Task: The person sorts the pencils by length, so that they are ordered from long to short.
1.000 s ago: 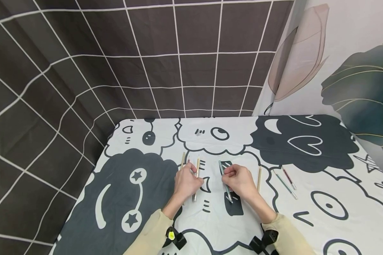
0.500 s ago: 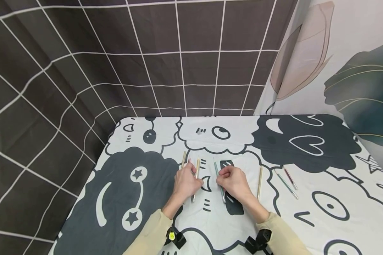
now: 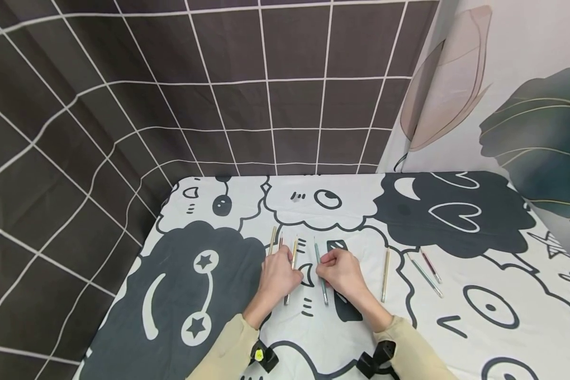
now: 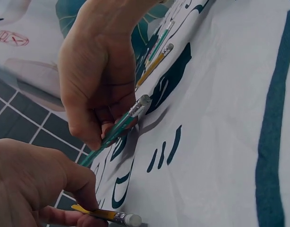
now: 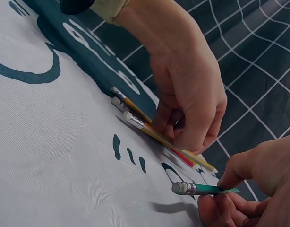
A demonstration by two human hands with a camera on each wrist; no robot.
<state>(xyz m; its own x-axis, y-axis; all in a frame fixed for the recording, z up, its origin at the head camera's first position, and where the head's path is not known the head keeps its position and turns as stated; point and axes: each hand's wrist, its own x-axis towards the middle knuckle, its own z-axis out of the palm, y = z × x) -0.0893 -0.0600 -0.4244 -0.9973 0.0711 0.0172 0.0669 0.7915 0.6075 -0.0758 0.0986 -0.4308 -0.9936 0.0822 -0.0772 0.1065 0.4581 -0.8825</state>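
On the near side of the slim green pencil with a silver ferrule (image 3: 324, 293), two cream fabric sleeves (image 3: 410, 345) reach forward, cut off by the bottom of the head view, a boxy black wrist camera (image 3: 377, 359) at each cuff. At the green pencil itself, the right hand (image 3: 344, 272) pinches the shaft between thumb and fingers; the eraser end points back toward the wearer, raised above its shadow, and the far tip is hard to make out against the pale ground. Left of the green pencil, the left hand (image 3: 277, 272) pinches a yellow pencil with a white eraser (image 5: 157, 135). Under and beside that hand lie an orange-yellow pencil with a dark end (image 5: 137, 109) and a red pencil (image 5: 184, 159), the latter mostly hidden. Right of the green pencil, near the right forearm, lies a second yellow pencil (image 3: 386, 274); farther right, a teal pencil (image 3: 425, 275) and a dark red pencil (image 3: 430, 265) lie side by side. Beneath the green pencil spreads a white cloth with dark cartoon prints (image 3: 323, 338). Well beyond it hang a brown white-gridded curtain (image 3: 294, 105) and, to the right, a pale leaf-printed curtain (image 3: 465, 84), both running out of view.
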